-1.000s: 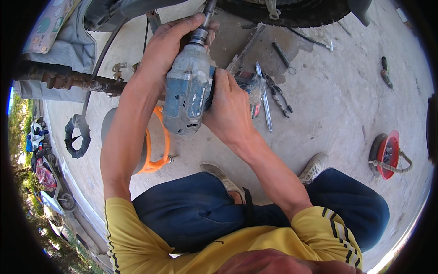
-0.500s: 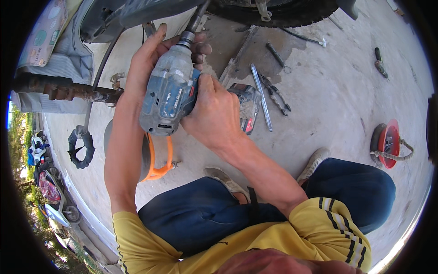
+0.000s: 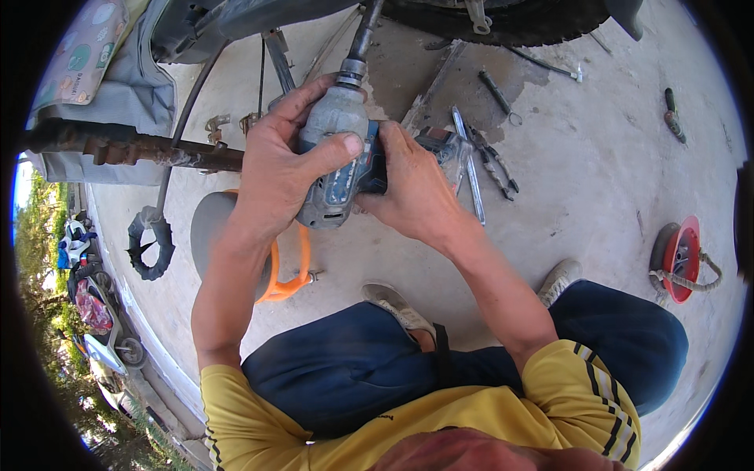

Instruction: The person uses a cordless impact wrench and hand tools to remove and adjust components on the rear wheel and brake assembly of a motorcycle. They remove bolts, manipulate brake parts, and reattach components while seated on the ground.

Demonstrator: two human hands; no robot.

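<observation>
A worn blue and grey cordless impact wrench (image 3: 334, 188) is held at upper centre, with a metal socket extension (image 3: 364, 31) running up toward the underside of a vehicle (image 3: 204, 27). My left hand (image 3: 279, 169) wraps round the tool's body, thumb on top. My right hand (image 3: 408, 180) grips its handle from the right, beside the battery (image 3: 445, 145). Whether the extension's far end is engaged is out of view.
A black tyre (image 3: 518, 23) is overhead. Pliers (image 3: 491, 161) and metal bars (image 3: 475, 188) lie right of the tool. A red wheel-like object with rope (image 3: 686, 251) sits far right. An orange-hosed object (image 3: 290, 282) and rusty shaft (image 3: 133, 147) are left. Scooters (image 3: 110, 337) stand far left.
My left hand has moved down from the socket end onto the tool's body, its thumb now over the top. The tool shifted left, then back right.
</observation>
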